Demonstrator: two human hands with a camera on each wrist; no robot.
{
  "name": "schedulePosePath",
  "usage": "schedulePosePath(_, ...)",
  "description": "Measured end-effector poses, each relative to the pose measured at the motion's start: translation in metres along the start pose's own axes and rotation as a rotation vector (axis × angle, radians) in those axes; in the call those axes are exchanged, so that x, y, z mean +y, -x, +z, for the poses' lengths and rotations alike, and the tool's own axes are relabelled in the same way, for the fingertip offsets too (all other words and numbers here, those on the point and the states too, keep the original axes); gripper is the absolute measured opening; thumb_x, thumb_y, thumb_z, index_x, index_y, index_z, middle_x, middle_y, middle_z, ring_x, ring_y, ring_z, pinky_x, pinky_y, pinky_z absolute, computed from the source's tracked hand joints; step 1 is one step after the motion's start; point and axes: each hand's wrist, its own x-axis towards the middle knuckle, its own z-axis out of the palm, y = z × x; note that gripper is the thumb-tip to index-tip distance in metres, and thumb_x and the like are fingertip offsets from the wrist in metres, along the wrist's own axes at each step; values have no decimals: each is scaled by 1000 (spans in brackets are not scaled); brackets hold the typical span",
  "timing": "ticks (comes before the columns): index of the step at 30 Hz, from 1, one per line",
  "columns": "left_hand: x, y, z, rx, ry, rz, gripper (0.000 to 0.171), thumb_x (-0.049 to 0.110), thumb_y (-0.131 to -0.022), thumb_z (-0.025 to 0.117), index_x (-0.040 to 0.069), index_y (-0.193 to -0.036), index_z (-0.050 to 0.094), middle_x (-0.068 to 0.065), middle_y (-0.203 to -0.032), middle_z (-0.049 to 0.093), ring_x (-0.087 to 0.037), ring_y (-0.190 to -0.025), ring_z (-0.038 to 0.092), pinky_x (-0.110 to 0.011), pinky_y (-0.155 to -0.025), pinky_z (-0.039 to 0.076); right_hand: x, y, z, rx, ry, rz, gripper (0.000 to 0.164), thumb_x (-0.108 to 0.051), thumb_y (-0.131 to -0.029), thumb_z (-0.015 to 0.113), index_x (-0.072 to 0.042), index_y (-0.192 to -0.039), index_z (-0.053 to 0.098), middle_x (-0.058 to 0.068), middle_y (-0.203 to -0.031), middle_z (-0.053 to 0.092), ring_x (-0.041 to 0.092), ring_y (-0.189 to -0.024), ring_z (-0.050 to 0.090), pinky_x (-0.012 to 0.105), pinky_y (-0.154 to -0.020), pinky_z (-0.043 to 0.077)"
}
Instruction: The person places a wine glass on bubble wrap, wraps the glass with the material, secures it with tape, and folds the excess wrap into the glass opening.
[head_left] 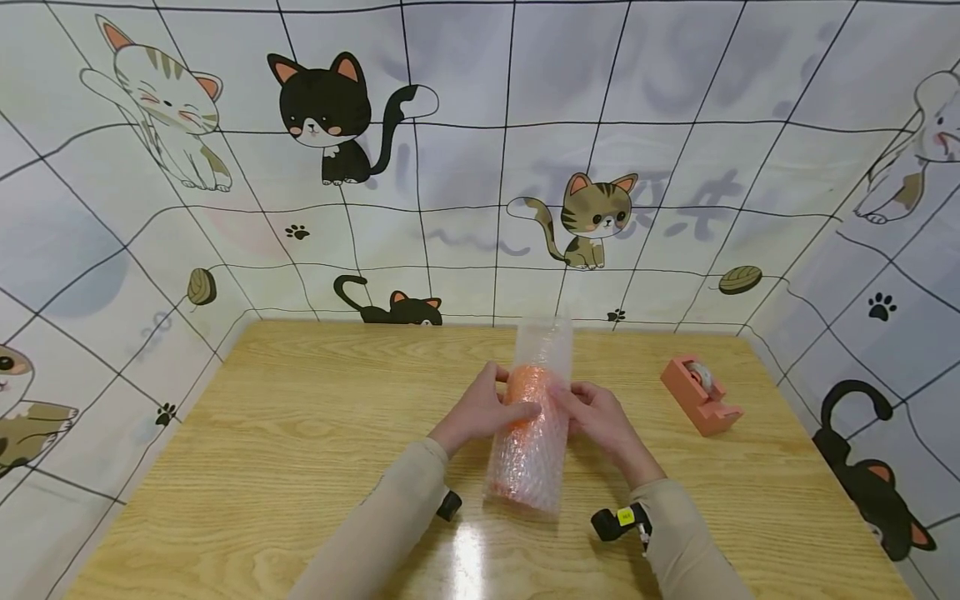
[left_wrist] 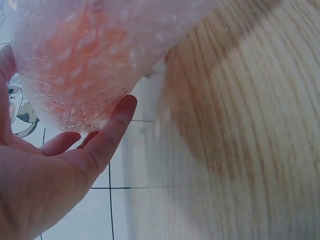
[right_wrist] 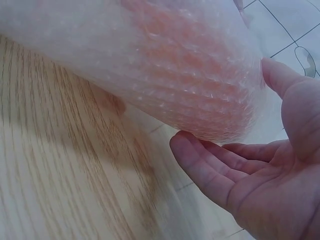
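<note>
- From here, bright light leaves white glare at six o'clock on the tabletop [head_left: 322, 408].
- The bubble wrap [head_left: 525, 479] glints.
- Both wrist views look dimmer, softer, with brownish shadows.

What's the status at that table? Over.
Left hand and right hand holding orange cylinder in translucent bubble wrap, one each side. Wrap extends past its far end. Blocky coral tape dispenser off right, not in the way.

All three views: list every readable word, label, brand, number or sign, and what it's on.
Nothing legible.
Yellow label on the black device by the right wrist: marks too small to read.
Faint character-like shapes on the cat-print backdrop: too blurred to read.
Bubble-wrapped orange item, tape dispenser: no text visible.
</note>
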Motion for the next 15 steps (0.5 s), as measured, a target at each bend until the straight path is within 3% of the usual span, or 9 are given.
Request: schedulePosePath(15,-6,-1,-1,-2,-24,-16,61,46,-86,82,7,-119,47,-11,-115,61,-22,-97,67,-38,-79,59,6,-4,-3,7,62,-15,61,-44,-104,60,5,-140,56,21,-123,67,16,-91,67,30,-78,59)
